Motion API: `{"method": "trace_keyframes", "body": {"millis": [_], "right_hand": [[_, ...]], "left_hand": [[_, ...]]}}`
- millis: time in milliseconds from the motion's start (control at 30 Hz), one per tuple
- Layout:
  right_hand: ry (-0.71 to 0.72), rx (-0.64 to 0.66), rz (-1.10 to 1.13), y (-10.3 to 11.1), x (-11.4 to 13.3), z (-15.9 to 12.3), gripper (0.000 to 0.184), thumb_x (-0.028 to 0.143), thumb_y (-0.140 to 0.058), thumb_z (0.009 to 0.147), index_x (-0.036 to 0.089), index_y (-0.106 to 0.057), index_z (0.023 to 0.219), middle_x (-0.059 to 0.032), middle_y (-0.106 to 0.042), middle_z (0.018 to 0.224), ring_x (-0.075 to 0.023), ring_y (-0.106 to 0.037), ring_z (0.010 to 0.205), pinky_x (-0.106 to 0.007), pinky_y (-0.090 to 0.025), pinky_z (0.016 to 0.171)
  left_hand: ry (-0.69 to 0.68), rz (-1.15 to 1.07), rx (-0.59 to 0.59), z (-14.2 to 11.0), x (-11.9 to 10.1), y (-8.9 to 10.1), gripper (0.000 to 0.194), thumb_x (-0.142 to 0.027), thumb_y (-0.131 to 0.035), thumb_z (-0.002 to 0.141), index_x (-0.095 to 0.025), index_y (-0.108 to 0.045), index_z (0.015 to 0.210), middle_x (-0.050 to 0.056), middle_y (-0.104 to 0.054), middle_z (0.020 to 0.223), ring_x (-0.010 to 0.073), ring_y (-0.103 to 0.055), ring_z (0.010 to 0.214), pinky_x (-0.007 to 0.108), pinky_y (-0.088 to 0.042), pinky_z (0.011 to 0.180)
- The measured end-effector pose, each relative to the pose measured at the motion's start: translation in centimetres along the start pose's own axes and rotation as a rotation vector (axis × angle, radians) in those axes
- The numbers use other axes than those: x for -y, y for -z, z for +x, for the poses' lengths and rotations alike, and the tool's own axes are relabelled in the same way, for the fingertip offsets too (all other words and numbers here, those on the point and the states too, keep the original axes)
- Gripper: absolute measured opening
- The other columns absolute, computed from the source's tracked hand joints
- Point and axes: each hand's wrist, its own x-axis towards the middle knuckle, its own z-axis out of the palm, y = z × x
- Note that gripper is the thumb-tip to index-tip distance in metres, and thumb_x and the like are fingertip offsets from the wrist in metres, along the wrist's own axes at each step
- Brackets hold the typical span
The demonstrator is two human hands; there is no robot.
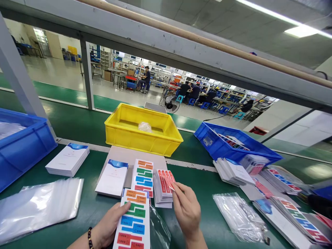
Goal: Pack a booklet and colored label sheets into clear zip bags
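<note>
I've got left hand (110, 221) clamped on a sheet (132, 221), right hand (188, 207) pinching a red card (168, 181), red stack (163, 197) beside it, presumably for short reach.

Pretty bright workshop, glossy green-and-pale floor (103, 103), white strip light (302, 31) upper right, grey metal shelving (105, 60) upper left.

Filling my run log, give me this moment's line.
left hand: holds multicolored sheet; right hand: pinches red sheet at red-sheet stack; yellow bin: beyond
</note>
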Motion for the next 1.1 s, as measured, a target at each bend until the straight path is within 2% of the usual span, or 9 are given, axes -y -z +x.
{"method": "trace_keyframes", "body": {"millis": [67, 233, 400, 533, 633, 733, 867, 1000, 1100], "right_hand": [[0.100, -0.051, 0.079, 0.2, 2.5, 0.2, 0.033, 0.006, -0.050, 0.080, 0.020, -0.058, 0.109, -0.0087, -0.063, 0.087, -0.0210, -0.059, 0.079, -0.037, -0.048, 0.066], [0.401, 0.090, 0.217, -1.5, 7.8, -0.5, 0.015, 0.008, -0.047, 0.081, 0.012, -0.061, 0.084, -0.0038, -0.059, 0.059, -0.0153, -0.053, 0.055, -0.030, -0.039, 0.050], [0.483, 0.145, 0.250, -3.4, 9.2, -1.6, 0.021, 0.007, -0.044, 0.083, 0.014, -0.058, 0.069, 0.0000, -0.052, 0.049, -0.0128, -0.048, 0.048, -0.027, -0.031, 0.046], [0.455, 0.179, 0.352, -2.9, 8.6, -1.8, 0.035, 0.029, -0.036, 0.093, 0.015, -0.058, 0.070, -0.0008, -0.051, 0.049, -0.0133, -0.045, 0.048, -0.027, -0.032, 0.046], [0.222, 0.226, 0.504, -2.1, 7.2, -1.8, 0.032, 0.034, -0.037, 0.093, 0.015, -0.060, 0.082, -0.0039, -0.057, 0.061, -0.0143, -0.050, 0.055, -0.027, -0.039, 0.050], [-0.372, 0.329, 0.660, -1.8, 5.4, -1.8, 0.013, 0.028, -0.050, 0.087, 0.018, -0.058, 0.091, -0.0037, -0.059, 0.070, -0.0144, -0.055, 0.060, -0.025, -0.044, 0.054], [-1.030, 0.547, 1.162, -2.4, 4.5, -1.8, 0.032, 0.043, -0.064, 0.075, 0.020, -0.054, 0.095, -0.0038, -0.064, 0.079, -0.0161, -0.061, 0.062, -0.027, -0.049, 0.056], [-1.068, 0.729, 1.442, -2.5, 4.8, -1.3, 0.034, 0.042, -0.071, 0.068, 0.015, -0.064, 0.087, -0.0075, -0.069, 0.081, -0.0219, -0.065, 0.073, -0.034, -0.051, 0.068], [-1.084, 0.549, 1.358, -2.1, 3.9, -0.8, 0.029, 0.040, -0.073, 0.066, 0.015, -0.068, 0.081, -0.0060, -0.070, 0.072, -0.0223, -0.066, 0.071, -0.035, -0.051, 0.069]], "left_hand": [[-0.037, -0.043, 0.037, 0.2, 0.2, -0.1, 0.040, -0.040, -0.064, 0.075, -0.006, -0.062, 0.095, 0.015, -0.072, 0.089, 0.0283, -0.067, 0.085, 0.040, -0.048, 0.082], [-0.118, -0.091, 0.044, 0.3, 0.4, -0.2, 0.046, -0.049, -0.058, 0.076, -0.006, -0.066, 0.091, 0.015, -0.072, 0.088, 0.0287, -0.065, 0.090, 0.040, -0.045, 0.087], [-0.173, 0.000, 0.050, 0.3, 0.6, 0.2, 0.045, -0.048, -0.060, 0.075, -0.005, -0.066, 0.088, 0.016, -0.072, 0.088, 0.0273, -0.066, 0.083, 0.037, -0.048, 0.080], [-0.239, 0.113, 0.119, 0.4, 0.9, 0.5, 0.037, -0.036, -0.068, 0.072, -0.007, -0.066, 0.095, 0.014, -0.072, 0.088, 0.0258, -0.066, 0.083, 0.035, -0.047, 0.078], [-0.222, 0.127, 0.180, 0.3, 1.0, 0.4, 0.037, -0.036, -0.066, 0.074, -0.008, -0.065, 0.099, 0.014, -0.071, 0.089, 0.0252, -0.066, 0.081, 0.036, -0.047, 0.078], [-0.170, 0.180, 0.201, 0.1, 1.0, 0.5, 0.039, -0.038, -0.065, 0.075, -0.008, -0.065, 0.101, 0.014, -0.071, 0.087, 0.0230, -0.067, 0.076, 0.036, -0.048, 0.077], [-0.126, 0.279, 0.173, -0.1, 1.1, 0.8, 0.041, -0.043, -0.065, 0.073, -0.009, -0.065, 0.098, 0.013, -0.071, 0.085, 0.0205, -0.067, 0.075, 0.032, -0.049, 0.074], [-0.146, 0.418, 0.206, -0.2, 0.7, 0.8, 0.042, -0.047, -0.061, 0.074, -0.010, -0.064, 0.094, 0.012, -0.070, 0.085, 0.0199, -0.065, 0.077, 0.030, -0.049, 0.073], [-0.220, 0.689, 0.158, -0.4, -0.1, 0.6, 0.045, -0.048, -0.059, 0.075, -0.014, -0.058, 0.104, 0.007, -0.068, 0.081, 0.0171, -0.062, 0.069, 0.026, -0.047, 0.062]]}}
